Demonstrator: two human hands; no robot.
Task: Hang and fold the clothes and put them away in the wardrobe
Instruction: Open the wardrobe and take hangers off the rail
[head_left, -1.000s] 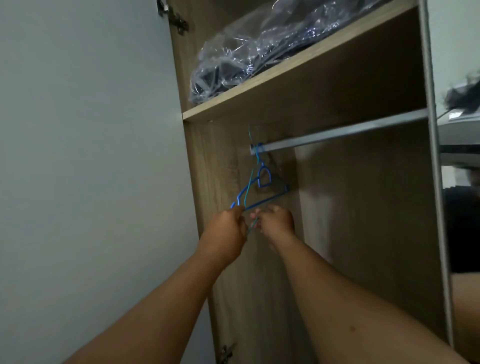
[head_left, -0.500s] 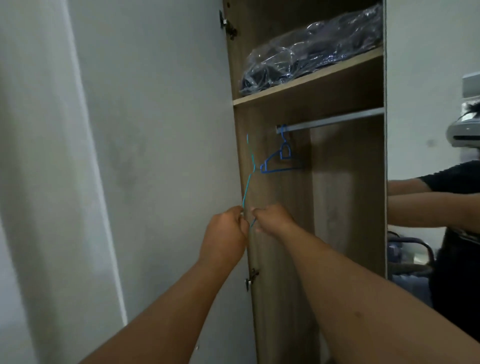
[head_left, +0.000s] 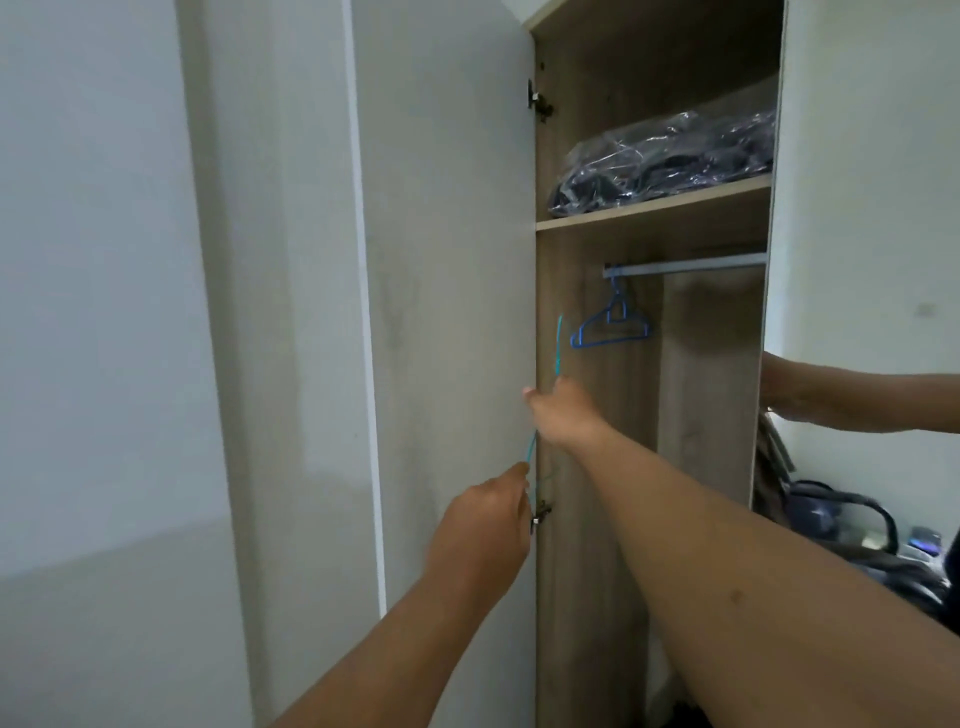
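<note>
A thin teal hanger (head_left: 559, 343) is out of the wardrobe, seen edge-on in front of the wardrobe's left side. My right hand (head_left: 561, 413) grips it near its upper part. My left hand (head_left: 485, 525), lower and to the left, pinches its lower end. A blue hanger (head_left: 612, 325) still hangs at the left end of the metal rail (head_left: 685, 266) inside the wooden wardrobe (head_left: 597, 519). No clothes are in my hands.
The wardrobe's open door (head_left: 447, 312) stands at the left, a hinge (head_left: 541, 512) by my left hand. Dark clothes in clear plastic (head_left: 660, 161) lie on the upper shelf. At the right, a mirror door shows arms (head_left: 857, 397) and dark bags (head_left: 841, 525).
I have stepped back from the wardrobe with the teal hanger, lifted off the rail. My hands, close together before, have moved apart: the right one up, the left one down and left.
</note>
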